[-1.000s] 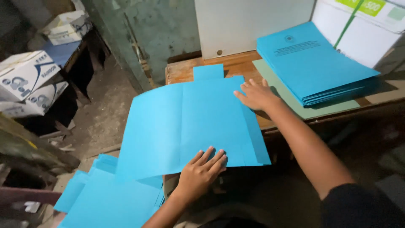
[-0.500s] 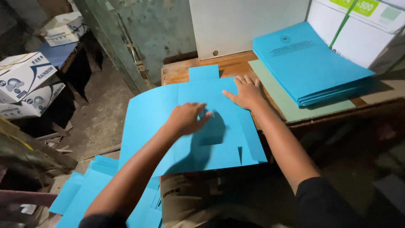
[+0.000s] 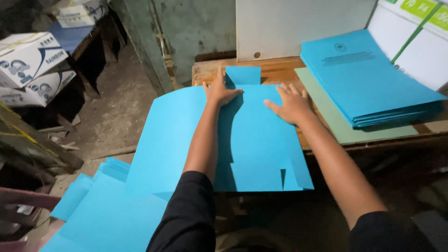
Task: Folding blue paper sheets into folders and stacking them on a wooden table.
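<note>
A large blue die-cut card sheet (image 3: pixel 252 140) lies across the edge of a wooden table (image 3: pixel 275 70) and hangs over toward me. My left hand (image 3: pixel 219 91) presses flat on its upper part, just beside the sheet's top tab (image 3: pixel 243 74). My right hand (image 3: pixel 291 102) rests flat on the sheet's right side, fingers spread. Neither hand grips anything.
A stack of finished blue folders (image 3: pixel 368 79) sits on a pale green sheet (image 3: pixel 345 128) at the table's right. More blue sheets (image 3: pixel 102 205) lie at lower left. White cardboard boxes (image 3: pixel 30 58) stand at far left, and white paper reams (image 3: pixel 420 42) at the right back.
My left hand has slid from the sheet's near edge up to its top by the tab. My right hand has stayed on the sheet's right side.
</note>
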